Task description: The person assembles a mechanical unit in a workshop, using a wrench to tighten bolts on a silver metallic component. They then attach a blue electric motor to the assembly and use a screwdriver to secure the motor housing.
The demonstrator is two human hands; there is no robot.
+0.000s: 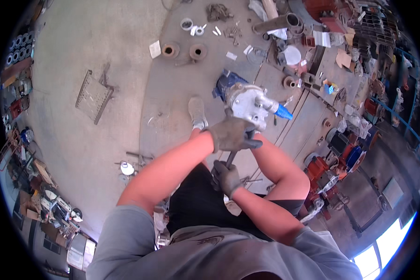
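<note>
A silver metal housing with a blue motor-like body [228, 85] behind it stands on the floor before me, between my legs. A blue cone-shaped cap [283, 112] covers the end of its pipe stub. My gloved left hand [233, 134] is closed at the housing's near edge, its grip partly hidden by the back of the glove. Below it, my gloved right hand [226, 177] is wrapped round a dark bar-like tool handle [231, 159]. The handle runs up to the underside of my left hand, where its upper end is hidden.
Two rusty flanged rings [198, 52] lie beyond the housing, near a small tub [186, 24]. A perforated metal plate [94, 97] lies on the floor at left. Pipes, including a large tube [280, 22], and machine parts crowd the right. Red machinery [316, 168] stands beside my right leg.
</note>
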